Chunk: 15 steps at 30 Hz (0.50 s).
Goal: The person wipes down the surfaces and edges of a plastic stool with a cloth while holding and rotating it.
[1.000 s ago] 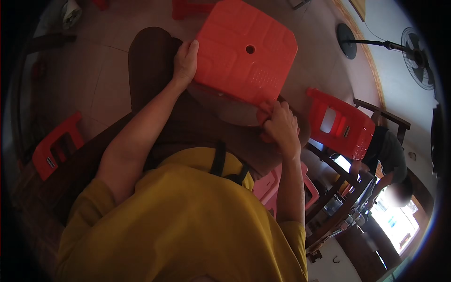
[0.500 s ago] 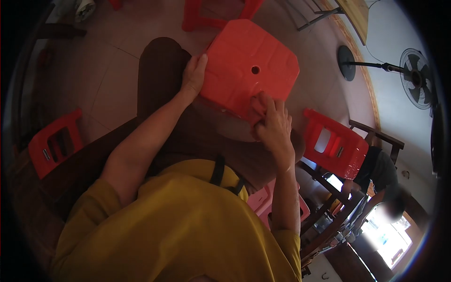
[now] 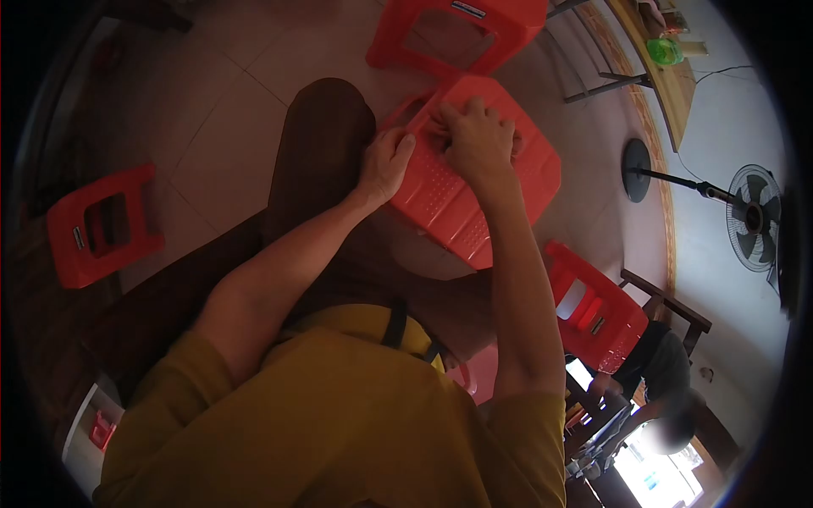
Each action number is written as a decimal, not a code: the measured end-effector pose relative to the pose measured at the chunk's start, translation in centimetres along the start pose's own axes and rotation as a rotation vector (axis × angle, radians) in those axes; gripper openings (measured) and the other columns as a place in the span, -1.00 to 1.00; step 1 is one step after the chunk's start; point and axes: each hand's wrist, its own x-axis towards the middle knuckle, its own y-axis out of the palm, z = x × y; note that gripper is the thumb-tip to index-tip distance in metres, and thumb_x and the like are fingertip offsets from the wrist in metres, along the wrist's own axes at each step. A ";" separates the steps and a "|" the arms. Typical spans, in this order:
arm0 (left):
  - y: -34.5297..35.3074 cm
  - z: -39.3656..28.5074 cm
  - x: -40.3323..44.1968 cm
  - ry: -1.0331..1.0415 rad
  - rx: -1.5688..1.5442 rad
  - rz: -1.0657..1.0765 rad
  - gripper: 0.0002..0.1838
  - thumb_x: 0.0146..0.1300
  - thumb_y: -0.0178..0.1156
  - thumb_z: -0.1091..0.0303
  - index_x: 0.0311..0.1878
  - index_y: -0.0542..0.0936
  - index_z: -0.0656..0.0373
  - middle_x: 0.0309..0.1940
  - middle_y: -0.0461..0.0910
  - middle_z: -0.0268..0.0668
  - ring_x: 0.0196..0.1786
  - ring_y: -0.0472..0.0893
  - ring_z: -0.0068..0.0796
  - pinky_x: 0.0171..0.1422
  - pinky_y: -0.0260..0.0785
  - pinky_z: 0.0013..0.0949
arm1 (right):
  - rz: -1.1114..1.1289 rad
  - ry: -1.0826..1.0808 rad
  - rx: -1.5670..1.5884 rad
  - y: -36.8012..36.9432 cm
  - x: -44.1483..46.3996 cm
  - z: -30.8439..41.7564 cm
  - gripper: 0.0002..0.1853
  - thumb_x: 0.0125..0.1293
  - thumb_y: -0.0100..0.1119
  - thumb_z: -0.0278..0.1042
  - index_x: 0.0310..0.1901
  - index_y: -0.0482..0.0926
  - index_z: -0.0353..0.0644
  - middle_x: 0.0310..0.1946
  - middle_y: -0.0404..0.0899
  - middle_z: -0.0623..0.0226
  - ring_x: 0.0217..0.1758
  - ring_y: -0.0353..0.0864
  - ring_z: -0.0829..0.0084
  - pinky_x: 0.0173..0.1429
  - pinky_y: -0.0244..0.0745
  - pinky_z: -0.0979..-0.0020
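Note:
A red plastic stool [image 3: 449, 207] rests at my knees, a ridged, dotted face turned toward me. My left hand [image 3: 387, 167] grips its left edge, thumb on the near side. On the upper part of that face, my right hand [image 3: 479, 142] presses down with bent fingers. A bunched reddish cloth [image 3: 517, 146] peeks out at the side of the right hand; most of it is hidden beneath the fingers.
Another red stool [image 3: 517, 38] stands just beyond. More red stools are at the left [image 3: 106, 224] and right [image 3: 597, 309]. A standing fan [image 3: 749, 216] is by the wall, near a wooden table [image 3: 652, 72]. A person [image 3: 665, 364] bends at lower right.
The stool has turned: a dotted, ridged face shows instead of the one with a round hole. My right hand has moved from its near edge to the upper part. The view has shifted.

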 end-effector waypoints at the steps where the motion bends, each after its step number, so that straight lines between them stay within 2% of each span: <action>1: -0.1 -0.1 -0.1 0.007 0.009 -0.004 -0.58 0.43 0.03 0.05 -0.03 0.57 0.28 -0.11 0.58 0.07 0.00 0.57 0.07 0.11 0.39 -0.11 | 0.014 0.005 -0.038 0.5 0.2 0.3 -0.67 0.15 0.32 -0.26 0.00 0.60 0.14 0.00 0.50 0.18 0.02 0.55 0.04 0.01 0.39 -0.03; 6: -0.2 -0.3 -0.2 0.000 0.001 -0.004 -0.58 0.42 0.03 0.05 -0.03 0.57 0.28 -0.10 0.58 0.08 0.01 0.56 0.09 0.12 0.38 -0.12 | 0.049 -0.011 -0.059 0.9 -0.7 -1.2 -0.69 0.17 0.29 -0.29 -0.02 0.61 0.18 -0.03 0.49 0.22 0.02 0.54 0.07 0.02 0.39 -0.02; 15: -0.1 -0.5 -0.1 -0.029 -0.018 0.008 -0.56 0.42 0.03 0.04 -0.03 0.58 0.29 -0.06 0.59 0.07 0.04 0.58 0.02 0.14 0.39 -0.16 | 0.064 0.034 -0.097 0.4 -5.2 -5.4 -0.58 0.10 0.29 -0.41 0.02 0.62 0.24 -0.02 0.48 0.22 0.04 0.54 0.09 0.04 0.38 -0.03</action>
